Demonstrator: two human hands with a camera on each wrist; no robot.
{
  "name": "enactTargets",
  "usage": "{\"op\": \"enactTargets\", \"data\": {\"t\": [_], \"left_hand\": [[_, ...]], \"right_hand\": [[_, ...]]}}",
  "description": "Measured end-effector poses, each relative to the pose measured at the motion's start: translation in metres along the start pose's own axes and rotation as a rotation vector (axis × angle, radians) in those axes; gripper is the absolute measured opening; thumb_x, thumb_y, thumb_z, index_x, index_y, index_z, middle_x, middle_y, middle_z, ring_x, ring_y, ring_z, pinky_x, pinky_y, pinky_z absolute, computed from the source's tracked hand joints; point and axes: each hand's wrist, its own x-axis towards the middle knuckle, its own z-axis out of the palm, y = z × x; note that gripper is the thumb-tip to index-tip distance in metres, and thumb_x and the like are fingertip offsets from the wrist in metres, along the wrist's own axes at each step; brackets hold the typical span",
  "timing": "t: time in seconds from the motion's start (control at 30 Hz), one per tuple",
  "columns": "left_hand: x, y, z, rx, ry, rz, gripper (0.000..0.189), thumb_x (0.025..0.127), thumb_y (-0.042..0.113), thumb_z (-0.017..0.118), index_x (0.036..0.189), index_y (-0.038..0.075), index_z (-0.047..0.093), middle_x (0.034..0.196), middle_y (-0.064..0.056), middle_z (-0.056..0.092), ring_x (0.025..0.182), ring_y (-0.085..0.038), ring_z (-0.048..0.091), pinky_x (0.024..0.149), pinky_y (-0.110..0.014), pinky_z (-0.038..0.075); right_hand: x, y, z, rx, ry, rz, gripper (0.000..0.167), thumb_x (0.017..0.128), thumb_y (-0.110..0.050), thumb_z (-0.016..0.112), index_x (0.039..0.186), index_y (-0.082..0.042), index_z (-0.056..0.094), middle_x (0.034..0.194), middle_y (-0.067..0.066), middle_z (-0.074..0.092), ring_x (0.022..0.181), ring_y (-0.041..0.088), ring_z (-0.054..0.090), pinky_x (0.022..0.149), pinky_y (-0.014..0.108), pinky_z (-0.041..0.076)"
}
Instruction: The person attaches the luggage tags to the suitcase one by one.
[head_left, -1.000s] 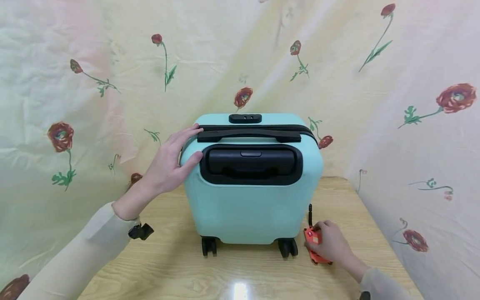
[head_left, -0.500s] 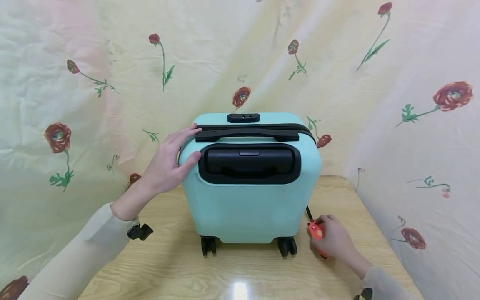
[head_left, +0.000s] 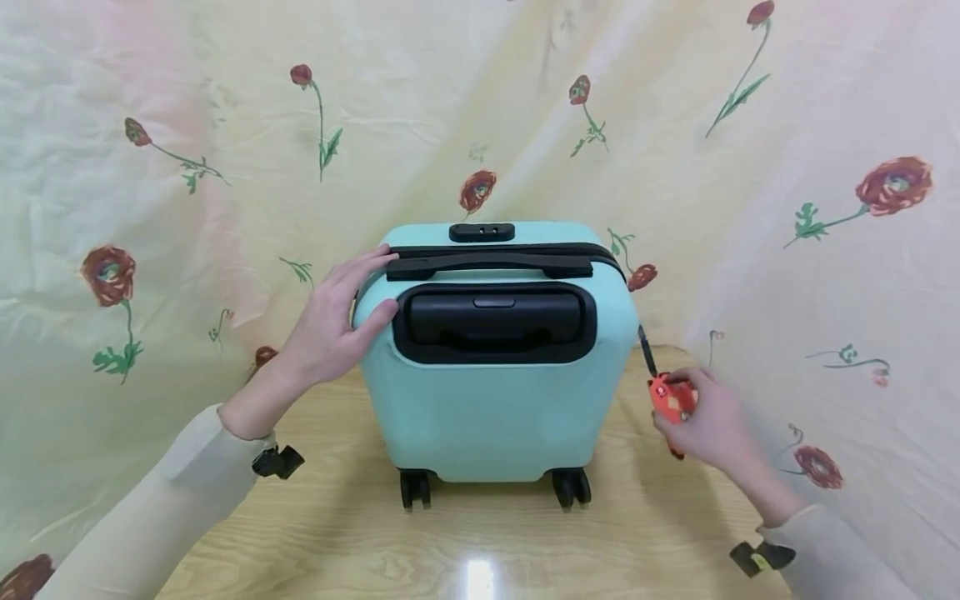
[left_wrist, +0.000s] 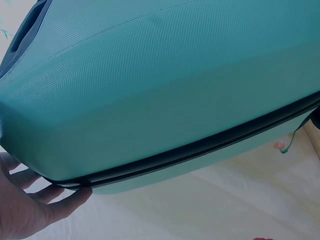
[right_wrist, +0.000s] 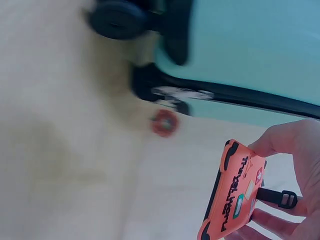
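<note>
head view has the right grip (head_left: 714, 421) pinching an orange tag (head_left: 665, 402) with a black strap (head_left: 647, 352), above the wood-grain counter (head_left: 300, 533) and just beside the turquoise suitcase (head_left: 487, 417). well left of it, the left grip (head_left: 332, 329) is spread against the suitcase's upper corner, and flower-patterned cloth (head_left: 420, 108) hangs behind both grips.

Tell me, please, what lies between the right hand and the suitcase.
In the head view, the orange tag and its black strap lie between the right hand and the suitcase; whether the strap touches the suitcase, I cannot tell.
</note>
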Motion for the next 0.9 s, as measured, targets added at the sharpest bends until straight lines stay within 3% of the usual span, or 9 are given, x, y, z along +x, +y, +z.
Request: {"op": "enactTargets", "data": {"t": [0.17,0.37,0.5,0.7,0.8,0.9], "left_hand": [[0.001,0.000,-0.001,-0.004,0.003,0.000,0.055,0.103,0.029,0.062,0.155,0.010,0.055,0.166,-0.015,0.047,0.154,-0.038,0.043,0.124,-0.066,0.035],[0.000,0.000,0.000,-0.011,0.001,0.000,0.055,0.103,0.029,0.063,0.154,0.011,0.055,0.166,-0.015,0.048,0.154,-0.038,0.043,0.124,-0.067,0.035],[0.000,-0.001,0.001,-0.015,0.001,0.003,0.055,0.103,0.029,0.063,0.154,0.011,0.055,0.166,-0.015,0.047,0.154,-0.038,0.043,0.125,-0.066,0.034],[-0.001,-0.002,0.002,-0.020,0.003,-0.004,0.055,0.103,0.030,0.062,0.155,0.011,0.055,0.167,-0.014,0.047,0.154,-0.038,0.043,0.124,-0.067,0.034],[-0.001,-0.001,0.002,-0.023,0.006,-0.005,0.055,0.104,0.031,0.062,0.155,0.011,0.055,0.167,-0.014,0.047,0.154,-0.038,0.042,0.123,-0.068,0.034],[-0.001,-0.001,0.002,-0.024,0.007,-0.004,0.055,0.104,0.032,0.062,0.154,0.011,0.055,0.167,-0.014,0.047,0.154,-0.038,0.043,0.123,-0.068,0.035]], "right_hand": [[0.016,-0.019,-0.033,0.017,0.094,-0.077,0.057,0.073,-0.008,0.091,0.123,0.003,0.065,0.116,0.024,0.063,0.090,0.036,0.061,0.061,0.015,0.044],[0.025,-0.042,-0.057,0.072,0.183,-0.166,0.068,0.069,-0.004,0.093,0.129,0.004,0.063,0.119,0.023,0.067,0.099,0.040,0.066,0.076,-0.008,0.035],[0.027,-0.055,-0.067,0.108,0.251,-0.176,0.077,0.067,-0.003,0.095,0.135,0.003,0.060,0.123,0.022,0.069,0.105,0.031,0.066,0.081,-0.009,0.034],[0.030,-0.069,-0.075,0.194,0.359,-0.224,0.079,0.063,0.005,0.093,0.135,0.005,0.062,0.127,0.019,0.071,0.107,-0.012,0.057,0.087,-0.005,0.041],[0.032,-0.073,-0.076,0.246,0.396,-0.273,0.075,0.061,0.009,0.091,0.132,0.008,0.064,0.123,0.016,0.071,0.108,-0.012,0.059,0.091,-0.001,0.045],[0.033,-0.077,-0.077,0.282,0.422,-0.305,0.074,0.060,0.010,0.090,0.130,0.009,0.066,0.123,0.000,0.069,0.111,-0.006,0.061,0.092,0.001,0.047]]}}
